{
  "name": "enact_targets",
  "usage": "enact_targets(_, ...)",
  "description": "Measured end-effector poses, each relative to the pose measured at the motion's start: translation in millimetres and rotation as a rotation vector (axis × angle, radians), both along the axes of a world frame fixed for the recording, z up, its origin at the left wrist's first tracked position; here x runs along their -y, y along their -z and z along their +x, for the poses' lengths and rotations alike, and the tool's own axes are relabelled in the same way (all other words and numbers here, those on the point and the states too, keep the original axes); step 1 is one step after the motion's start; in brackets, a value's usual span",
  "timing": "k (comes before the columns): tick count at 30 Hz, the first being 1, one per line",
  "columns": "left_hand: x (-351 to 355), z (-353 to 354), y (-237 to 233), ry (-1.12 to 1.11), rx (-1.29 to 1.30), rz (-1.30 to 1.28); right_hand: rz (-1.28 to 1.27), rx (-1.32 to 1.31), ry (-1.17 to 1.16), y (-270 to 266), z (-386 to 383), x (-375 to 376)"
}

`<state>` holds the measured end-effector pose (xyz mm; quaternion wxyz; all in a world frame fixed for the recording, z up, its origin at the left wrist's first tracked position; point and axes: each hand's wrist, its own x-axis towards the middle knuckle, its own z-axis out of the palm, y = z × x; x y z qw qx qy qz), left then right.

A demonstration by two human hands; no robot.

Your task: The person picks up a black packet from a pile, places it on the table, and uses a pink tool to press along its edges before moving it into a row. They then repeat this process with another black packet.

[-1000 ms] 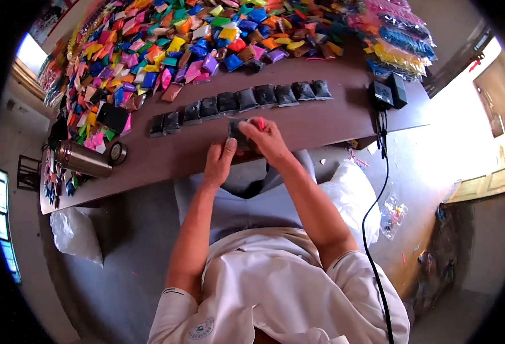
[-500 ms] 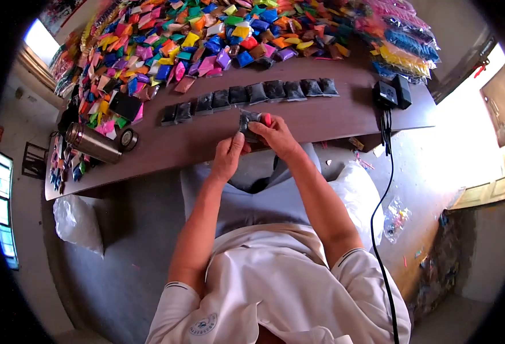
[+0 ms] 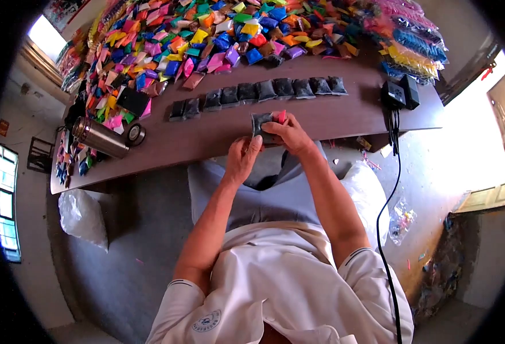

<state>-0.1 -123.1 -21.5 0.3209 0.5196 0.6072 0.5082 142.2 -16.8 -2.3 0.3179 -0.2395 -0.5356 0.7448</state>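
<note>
Just past the table's front edge, a small black packet [image 3: 258,122] is held between both my hands. My right hand [image 3: 293,136] grips it from the right, thumb lying across its face. A pinkish-red piece [image 3: 282,116] shows by the right index finger; its kind is unclear. My left hand [image 3: 243,159] pinches the packet's lower edge, its thumb pointing up and the other fingers curled. Beyond the hands, a row of similar black packets [image 3: 265,90] lies across the brown table [image 3: 218,129].
Many colourful packets [image 3: 218,43] are heaped along the back. At the left lie a steel flask [image 3: 100,137] and its round lid [image 3: 136,135]. Black boxes [image 3: 400,93] with a hanging cable [image 3: 387,200] stand at the right. A white plastic bag [image 3: 83,218] is on the floor.
The whole view has shifted slightly, so the table and hands appear further right. Both hands still hold the black packet, now turned a little more upright. The row looks unchanged.
</note>
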Motion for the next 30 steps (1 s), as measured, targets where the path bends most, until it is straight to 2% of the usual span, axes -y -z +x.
enact_targets(1,0,1,-1,0.0,-0.001,-0.001,-0.034,-0.006,-0.059,-3,1,0)
enact_targets(5,2,4,-6,0.001,0.046,0.042,-0.007,0.031,-0.039,-13,-9,7)
enact_targets(7,2,4,-8,0.02,0.045,0.051,0.143,0.002,0.032,-4,-17,5)
enact_targets(8,2,4,-8,0.034,0.012,0.057,0.142,0.002,0.032,0,-16,3)
enact_targets(10,1,4,-7,0.048,-0.021,0.062,-0.012,-0.04,-0.077,-1,-10,3)
enact_targets(19,0,-2,2,0.049,-0.016,0.059,0.044,-0.033,-0.005,1,-11,5)
enact_targets(22,1,-2,1,0.055,0.059,-0.02,-0.024,-0.019,-0.093,-12,-10,10)
enact_targets(25,-1,2,2,0.031,0.124,0.022,0.013,-0.042,-0.028,-4,-13,9)
enact_targets(27,-2,0,5,0.074,-0.026,0.101,0.066,-0.069,-0.008,2,-13,8)
enact_targets(30,-1,-4,3,0.126,-0.073,0.077,0.116,-0.095,0.012,5,-11,6)
